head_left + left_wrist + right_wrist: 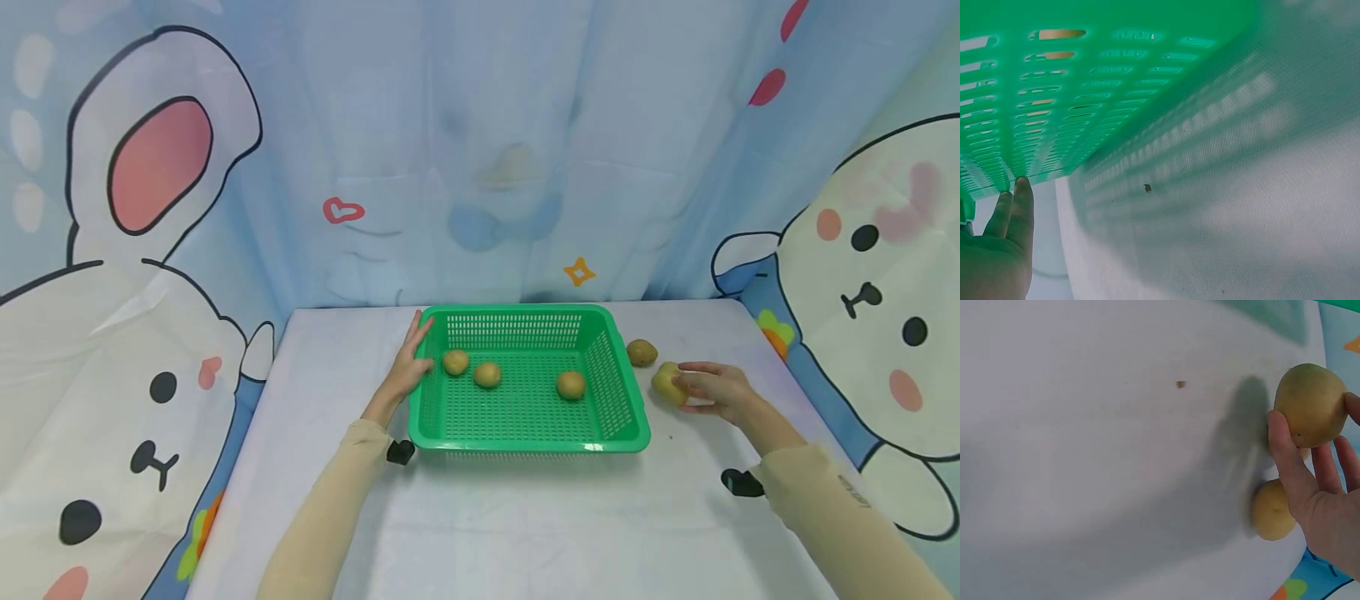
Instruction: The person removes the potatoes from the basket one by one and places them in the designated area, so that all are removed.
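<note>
A green plastic basket (525, 446) stands on the table, with 3 potatoes apart on its floor, one of them a potato (571, 385) towards the right. My left hand (406, 372) holds the basket's left rim, its thumb over the edge. In the left wrist view, straight fingers (1021, 212) touch the basket's slotted outer wall (1072, 81). To the right of the basket, my right hand (716, 390) grips a potato (1311, 406) between thumb and fingers, just above the table. Below it in the right wrist view lies another potato (1274, 510), partly behind the hand.
One loose potato (641, 352) lies by the basket's right wall. A white cloth covers the table (510, 525), and a small dark speck (1180, 384) shows on it. Behind the table's far edge hangs a printed curtain (420, 150).
</note>
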Tool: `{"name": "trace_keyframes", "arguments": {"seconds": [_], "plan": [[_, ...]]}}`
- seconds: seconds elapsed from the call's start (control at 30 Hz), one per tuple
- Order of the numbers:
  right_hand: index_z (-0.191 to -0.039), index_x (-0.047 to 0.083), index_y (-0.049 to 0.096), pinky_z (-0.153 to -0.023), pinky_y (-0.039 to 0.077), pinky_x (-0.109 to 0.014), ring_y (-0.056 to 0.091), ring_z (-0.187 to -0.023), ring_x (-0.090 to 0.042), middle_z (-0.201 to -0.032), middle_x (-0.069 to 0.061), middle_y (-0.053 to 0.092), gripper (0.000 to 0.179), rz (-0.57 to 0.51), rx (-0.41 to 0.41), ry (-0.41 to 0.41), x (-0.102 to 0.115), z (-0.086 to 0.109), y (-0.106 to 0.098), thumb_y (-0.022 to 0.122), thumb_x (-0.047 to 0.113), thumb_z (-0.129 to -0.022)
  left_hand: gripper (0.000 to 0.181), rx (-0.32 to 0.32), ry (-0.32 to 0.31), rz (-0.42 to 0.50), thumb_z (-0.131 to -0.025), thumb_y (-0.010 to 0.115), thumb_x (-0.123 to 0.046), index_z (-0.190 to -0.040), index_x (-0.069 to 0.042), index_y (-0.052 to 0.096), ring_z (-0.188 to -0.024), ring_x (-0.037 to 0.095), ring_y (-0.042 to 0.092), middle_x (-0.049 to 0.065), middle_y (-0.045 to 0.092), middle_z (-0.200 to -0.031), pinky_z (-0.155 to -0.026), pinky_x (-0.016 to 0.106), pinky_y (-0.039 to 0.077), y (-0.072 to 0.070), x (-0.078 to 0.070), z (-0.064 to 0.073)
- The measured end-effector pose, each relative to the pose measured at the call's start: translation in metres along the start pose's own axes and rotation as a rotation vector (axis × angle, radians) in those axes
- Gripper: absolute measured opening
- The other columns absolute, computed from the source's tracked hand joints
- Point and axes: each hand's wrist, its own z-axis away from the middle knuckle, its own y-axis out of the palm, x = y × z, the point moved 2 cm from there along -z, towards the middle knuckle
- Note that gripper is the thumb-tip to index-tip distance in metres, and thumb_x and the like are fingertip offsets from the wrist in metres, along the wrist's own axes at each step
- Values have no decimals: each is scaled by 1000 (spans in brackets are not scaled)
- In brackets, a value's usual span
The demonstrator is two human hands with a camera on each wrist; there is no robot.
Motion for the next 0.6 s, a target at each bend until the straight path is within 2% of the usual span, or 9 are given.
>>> {"name": "trace_keyframes", "arguments": {"seconds": [0.13,0.27,0.47,0.6], "plan": [[-140,-3,45,-86,54,-45,46,-116,-33,-138,-22,38,55,33,10,-8,-10,0,2,65,19,-94,94,-26,7,-10,-69,46,15,-157,-8,24,-151,27,-7,5,-5,-166,-114,53,16,2,22,-10],[-141,-5,43,-84,55,-43,46,-117,-35,-145,-27,32,56,71,15,-45,-12,0,8,65,19,-94,95,-50,6,-5,-68,47,14,-157,-11,26,-151,24,-4,0,-2,-166,-113,51,19,3,23,-10],[-130,-5,54,-84,54,-46,52,-104,-27,-138,-21,38,45,72,17,-59,-18,-3,14,67,15,-92,95,-56,1,-7,-68,46,13,-157,-11,27,-151,24,-3,1,-2,-166,-113,50,20,3,24,-11],[-131,-6,54,-85,54,-47,52,-101,-25,-136,-21,39,46,76,3,-49,-19,-5,15,67,14,-92,95,-57,2,-5,-68,46,14,-157,-11,27,-151,24,-3,1,-2,-166,-112,49,21,4,24,-11]]}}
